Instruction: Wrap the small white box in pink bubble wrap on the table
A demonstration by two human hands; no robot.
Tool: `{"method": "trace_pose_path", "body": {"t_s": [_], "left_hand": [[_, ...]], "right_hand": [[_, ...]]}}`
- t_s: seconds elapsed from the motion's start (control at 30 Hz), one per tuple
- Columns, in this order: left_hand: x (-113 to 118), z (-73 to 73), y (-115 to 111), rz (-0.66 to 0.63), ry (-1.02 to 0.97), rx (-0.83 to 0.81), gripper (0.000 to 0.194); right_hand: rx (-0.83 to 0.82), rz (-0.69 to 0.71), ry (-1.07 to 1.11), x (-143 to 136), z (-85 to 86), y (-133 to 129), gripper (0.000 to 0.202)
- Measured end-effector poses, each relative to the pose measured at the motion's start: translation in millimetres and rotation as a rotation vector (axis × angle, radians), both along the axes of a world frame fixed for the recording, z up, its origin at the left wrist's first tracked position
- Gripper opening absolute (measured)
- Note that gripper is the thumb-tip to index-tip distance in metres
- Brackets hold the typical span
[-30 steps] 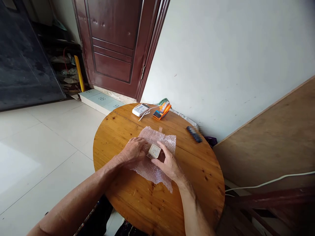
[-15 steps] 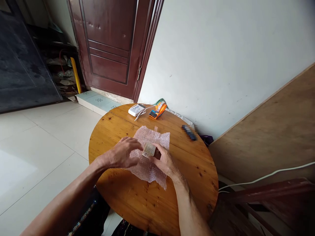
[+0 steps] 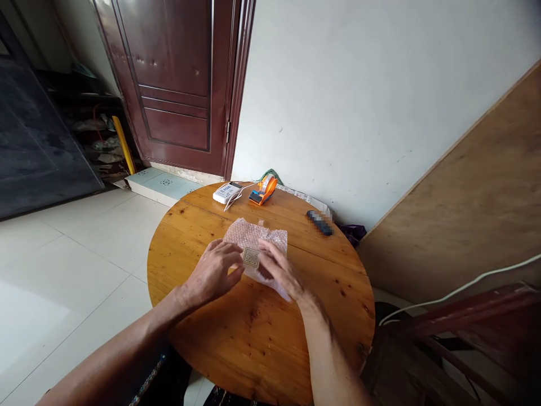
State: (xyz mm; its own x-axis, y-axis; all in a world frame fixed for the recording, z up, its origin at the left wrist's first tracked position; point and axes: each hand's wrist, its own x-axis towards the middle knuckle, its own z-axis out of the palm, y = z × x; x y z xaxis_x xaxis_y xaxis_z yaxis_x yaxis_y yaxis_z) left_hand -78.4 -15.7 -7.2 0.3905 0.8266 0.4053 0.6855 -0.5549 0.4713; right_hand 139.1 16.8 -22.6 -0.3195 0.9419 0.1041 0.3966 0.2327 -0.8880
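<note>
A small box (image 3: 251, 257) with a pale printed label lies on a sheet of bubble wrap (image 3: 243, 231) on the round wooden table. My left hand (image 3: 217, 268) is just left of the box, its fingers curved and spread over the wrap's left side. On the other side, my right hand (image 3: 281, 270) has its fingers stretched out by the box's right side, partly covering it. Both hands look open. The wrap's near part is bunched and partly hidden under my right hand; whether the fingers touch it, I cannot tell.
Toward the table's far edge lie a white power strip (image 3: 227, 193) with its cord and an orange tape dispenser (image 3: 264, 190). A dark, pixelated object (image 3: 320, 223) sits at the right. The wall (image 3: 359, 113) stands close behind the wooden table (image 3: 236, 338).
My right hand has loosened from the box, which now sits label up between both hands. The near part of the bubble wrap reaches less far toward me. The view has shifted slightly.
</note>
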Motion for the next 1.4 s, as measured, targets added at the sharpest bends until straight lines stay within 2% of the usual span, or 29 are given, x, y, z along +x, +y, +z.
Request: {"method": "trace_pose_path", "body": {"t_s": [0.07,0.13,0.23,0.33,0.43,0.53,0.77,0.93,1.03,1.13,1.2,1.23,1.33,1.4], "left_hand": [[9,7.4,17,0.070,-0.062,-0.108,0.015],[16,8.5,30,0.192,-0.105,-0.235,0.011],[20,0.3,39,0.266,-0.201,-0.349,0.008],[21,-11.0,41,0.215,-0.341,-0.358,0.007],[21,-17.7,43,0.177,-0.420,-0.383,0.005],[20,-19.1,46,0.136,-0.486,-0.462,0.005],[17,-20.2,47,0.022,-0.633,-0.611,0.010],[18,-21.1,46,0.019,-0.652,-0.623,0.011],[19,-19.8,45,0.036,-0.620,-0.595,0.009],[18,-18.1,44,0.048,-0.591,-0.574,0.009],[18,-17.4,44,0.049,-0.577,-0.564,0.008],[19,-17.2,44,0.048,-0.570,-0.555,0.007],[20,-17.6,44,0.051,-0.540,-0.526,0.003],[20,-17.5,45,0.064,-0.517,-0.521,0.005]], "right_hand": [[-0.071,-0.040,0.187,8,5.4,2,0.064],[-0.086,-0.055,0.298,14,10.7,3,0.071],[-0.075,-0.053,0.215,16,13.4,1,0.065],[-0.060,-0.165,0.066,7,6.6,0,0.041],[-0.031,-0.259,0.050,-4,-3.4,2,0.020],[-0.010,-0.283,0.067,-8,-7.1,4,0.019],[-0.011,-0.263,0.082,-7,-3.1,3,0.022],[0.005,-0.251,0.051,-2,-11.0,7,0.021],[0.117,-0.299,-0.069,-1,-9.6,6,0.019],[0.430,-0.354,-0.200,-5,4.0,-2,0.012],[0.633,-0.286,-0.309,-10,15.8,-11,0.012],[0.684,-0.221,-0.376,-14,20.7,-15,0.014],[0.709,-0.030,-0.545,-22,26.8,-24,0.013],[0.687,0.037,-0.609,-27,25.1,-25,0.010]]}}
